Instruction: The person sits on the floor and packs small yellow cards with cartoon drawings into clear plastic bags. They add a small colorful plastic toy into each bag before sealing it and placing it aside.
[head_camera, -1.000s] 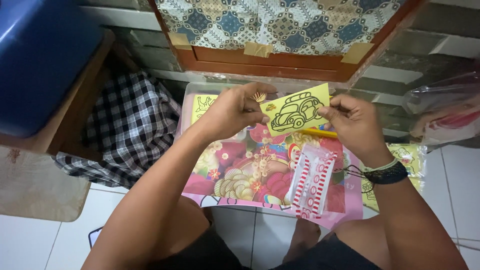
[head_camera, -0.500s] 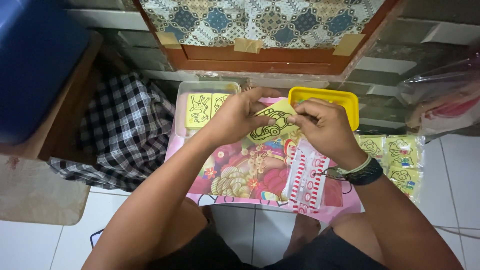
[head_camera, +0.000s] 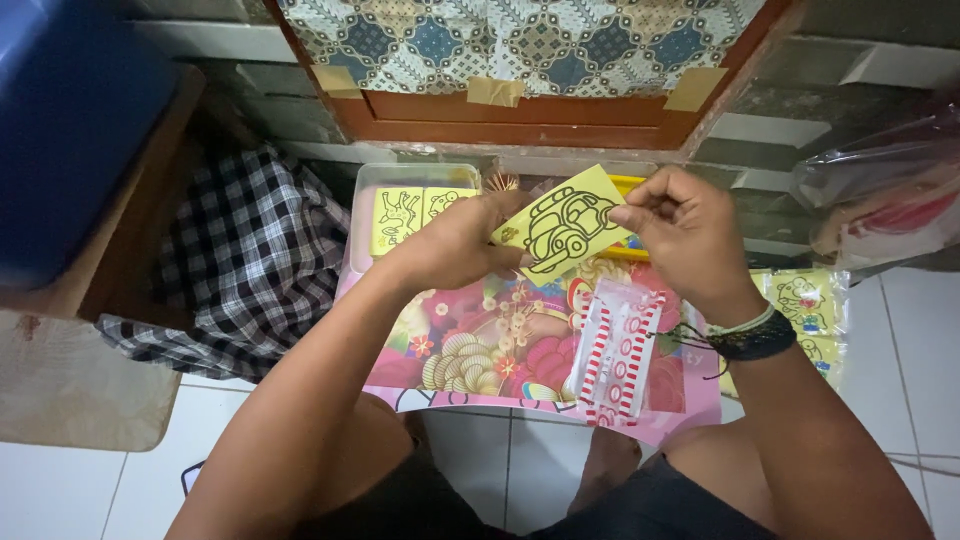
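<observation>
My left hand holds the lower left edge of a yellow card with a black outline drawing of a car. My right hand pinches the card's right edge with fingertips. The card is tilted, raised above a pink board printed with flowers. A clear packet with red and white stripes lies on the board below my right hand. A yellow tray shows partly behind the card.
A clear plastic box at the board's far left holds more yellow cards. A bag of yellow cards lies at the right. Checked cloth lies left under a wooden stool. A wooden frame with patterned fabric stands ahead.
The card went down toward the board half a second ago and is now lifted again and tilted, with both hands raised. The view has shifted slightly.
</observation>
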